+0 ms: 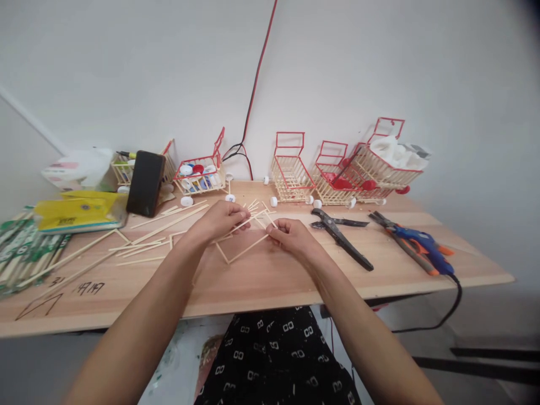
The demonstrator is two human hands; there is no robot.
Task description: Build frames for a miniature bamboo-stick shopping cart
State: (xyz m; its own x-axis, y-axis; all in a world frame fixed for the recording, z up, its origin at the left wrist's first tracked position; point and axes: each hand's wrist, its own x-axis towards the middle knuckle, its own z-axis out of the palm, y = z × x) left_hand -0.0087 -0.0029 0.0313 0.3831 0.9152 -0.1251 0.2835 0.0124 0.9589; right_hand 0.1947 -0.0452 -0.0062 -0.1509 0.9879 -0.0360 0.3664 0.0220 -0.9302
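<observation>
Between my hands, a rectangular frame of thin wooden sticks point(248, 247) is held tilted just above the table. My left hand point(225, 218) pinches its far long side, thumb and fingers pressed together. My right hand point(291, 235) grips the frame near its right corner, fingers closed on the stick. Several short cut sticks point(253, 207) lie just beyond my hands. Longer loose sticks point(143, 247) are spread on the table to the left of my left hand. Pruning shears point(341, 236) lie to the right of my right hand.
Small stick-built shopping carts point(292, 174) line the wall, one holding bottle caps point(198, 171). A blue glue gun point(422, 244) with its cord lies at right beside pliers point(405, 242). At left are a phone point(145, 183), a yellow packet point(80, 211) and bundled sticks point(31, 253).
</observation>
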